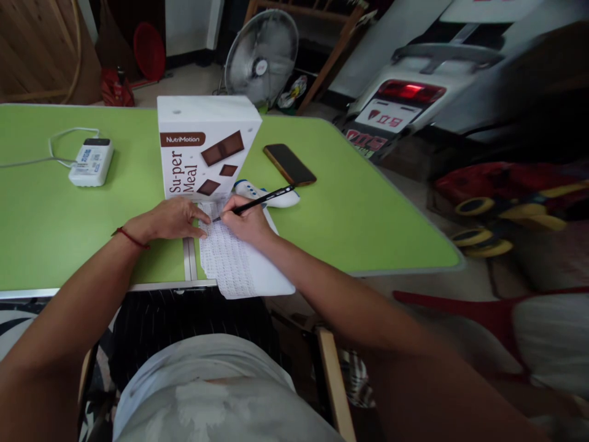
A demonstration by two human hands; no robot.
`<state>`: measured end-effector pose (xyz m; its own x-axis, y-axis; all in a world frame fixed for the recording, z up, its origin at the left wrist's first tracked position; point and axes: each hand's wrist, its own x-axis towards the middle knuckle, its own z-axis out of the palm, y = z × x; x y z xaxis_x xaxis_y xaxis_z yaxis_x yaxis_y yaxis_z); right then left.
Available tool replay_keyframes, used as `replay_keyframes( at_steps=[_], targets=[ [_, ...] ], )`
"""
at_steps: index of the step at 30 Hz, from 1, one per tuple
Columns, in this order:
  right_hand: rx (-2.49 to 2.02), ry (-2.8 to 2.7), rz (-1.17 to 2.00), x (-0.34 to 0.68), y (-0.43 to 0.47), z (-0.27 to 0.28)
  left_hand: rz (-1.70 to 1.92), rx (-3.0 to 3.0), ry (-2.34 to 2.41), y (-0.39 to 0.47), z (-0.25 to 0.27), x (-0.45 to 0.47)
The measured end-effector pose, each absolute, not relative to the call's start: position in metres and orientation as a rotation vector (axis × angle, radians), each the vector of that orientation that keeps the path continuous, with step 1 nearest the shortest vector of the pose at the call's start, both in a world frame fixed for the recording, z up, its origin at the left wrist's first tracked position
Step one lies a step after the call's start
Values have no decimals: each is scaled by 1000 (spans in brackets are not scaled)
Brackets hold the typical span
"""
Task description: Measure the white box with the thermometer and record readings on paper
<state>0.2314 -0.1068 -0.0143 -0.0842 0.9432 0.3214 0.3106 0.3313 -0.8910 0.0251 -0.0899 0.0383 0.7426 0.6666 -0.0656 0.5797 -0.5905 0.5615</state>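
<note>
My right hand (248,222) is closed around a slim black pen (267,197). The pen's tip is at the upper left part of a white sheet of paper (271,270), which is covered in rows of small writing on its left side. My left hand (177,219), wearing a thin red cord at the wrist, rests palm down with thumb and forefinger apart, fingertips on the sheet's left edge. Just behind both hands stands a white box (209,147) printed "NutriMotion Su-per Meal". A white device with blue buttons (288,197) lies partly hidden behind my right hand.
A phone (289,164) lies on the green table (368,221), right of the box. A white power adapter (92,162) with a cable sits at the left. Beyond the table are a fan (261,55) and a scooter (405,104). The paper overhangs the table's front edge.
</note>
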Motion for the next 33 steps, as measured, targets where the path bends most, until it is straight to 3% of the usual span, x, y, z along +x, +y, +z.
replay_keyframes(
  at_steps=[33],
  targets=[
    [-1216,-1609,772,232,-108,-12,217,2441,910,-90,38,25]
  ],
)
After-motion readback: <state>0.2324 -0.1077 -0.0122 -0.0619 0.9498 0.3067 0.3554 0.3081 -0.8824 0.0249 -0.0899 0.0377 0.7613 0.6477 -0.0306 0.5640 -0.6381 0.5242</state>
